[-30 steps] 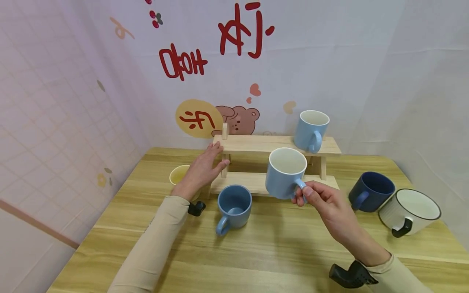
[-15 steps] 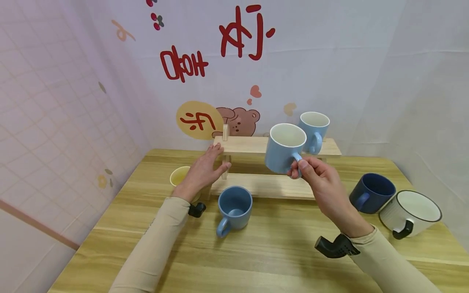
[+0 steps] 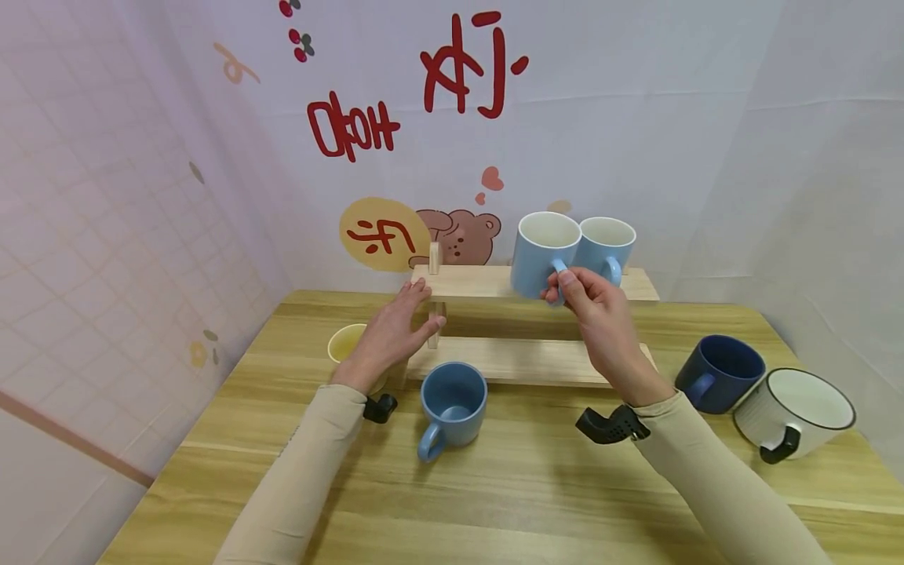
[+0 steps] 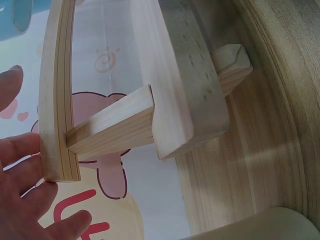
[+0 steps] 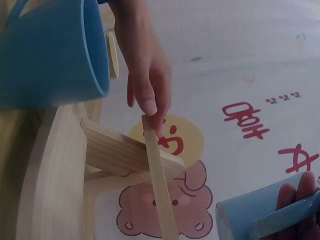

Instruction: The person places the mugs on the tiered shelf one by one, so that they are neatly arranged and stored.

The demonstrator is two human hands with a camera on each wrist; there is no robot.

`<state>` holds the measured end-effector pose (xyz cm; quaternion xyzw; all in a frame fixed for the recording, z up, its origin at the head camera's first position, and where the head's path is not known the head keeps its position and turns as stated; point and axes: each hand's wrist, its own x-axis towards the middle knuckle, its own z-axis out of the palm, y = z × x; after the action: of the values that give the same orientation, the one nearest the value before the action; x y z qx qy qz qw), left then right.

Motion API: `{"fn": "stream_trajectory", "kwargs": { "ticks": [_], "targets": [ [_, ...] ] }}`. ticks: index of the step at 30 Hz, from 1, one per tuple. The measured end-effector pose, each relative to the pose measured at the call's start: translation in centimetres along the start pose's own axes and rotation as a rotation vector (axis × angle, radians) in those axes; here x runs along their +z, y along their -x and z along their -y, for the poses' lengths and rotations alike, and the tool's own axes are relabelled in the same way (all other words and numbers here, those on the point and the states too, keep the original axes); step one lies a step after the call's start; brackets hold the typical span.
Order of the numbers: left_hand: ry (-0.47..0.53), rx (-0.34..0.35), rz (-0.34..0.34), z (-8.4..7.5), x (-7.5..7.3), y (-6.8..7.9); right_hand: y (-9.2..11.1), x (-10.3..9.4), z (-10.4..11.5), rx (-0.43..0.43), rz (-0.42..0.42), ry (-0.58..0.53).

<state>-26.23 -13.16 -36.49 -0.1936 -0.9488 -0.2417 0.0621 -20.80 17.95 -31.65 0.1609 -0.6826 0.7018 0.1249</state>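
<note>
My right hand (image 3: 600,326) pinches the handle of a light blue mug (image 3: 530,267), white inside and upright, at the upper board (image 3: 466,282) of a two-tier wooden shelf. In the right wrist view the mug's side (image 5: 245,210) shows beside the fingers. A matching light blue mug (image 3: 603,249) stands just right of it on that board, partly covered by the held one. My left hand (image 3: 387,333) touches the board's left end with extended fingers; the left wrist view shows fingertips (image 4: 30,145) against the wood.
A medium-blue mug (image 3: 452,428) stands in front of the lower board (image 3: 508,361). A yellow cup (image 3: 344,339) is half hidden behind the left forearm. On the right are a navy mug (image 3: 716,384) and a white mug (image 3: 784,408) with a black rim and handle.
My right hand has raised the light blue mug from in front of the lower board and carried it forward to the upper board, beside the other light blue mug. The left hand has stayed put.
</note>
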Motion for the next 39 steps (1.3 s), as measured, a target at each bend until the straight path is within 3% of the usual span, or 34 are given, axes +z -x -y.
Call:
{"fn": "stream_trajectory", "kwargs": {
  "ticks": [17, 30, 39],
  "targets": [
    [0.013, -0.014, 0.006, -0.1, -0.1, 0.1, -3.1, 0.5, -2.2, 0.04, -0.092, 0.089],
    [0.012, -0.014, 0.008, -0.2, 0.0, 0.2, -3.2, 0.6, -3.5, 0.132, -0.115, 0.101],
    [0.011, -0.022, 0.013, -0.1, 0.0, 0.0, -3.5, 0.5, -3.9, 0.145, -0.104, 0.119]
  ]
}}
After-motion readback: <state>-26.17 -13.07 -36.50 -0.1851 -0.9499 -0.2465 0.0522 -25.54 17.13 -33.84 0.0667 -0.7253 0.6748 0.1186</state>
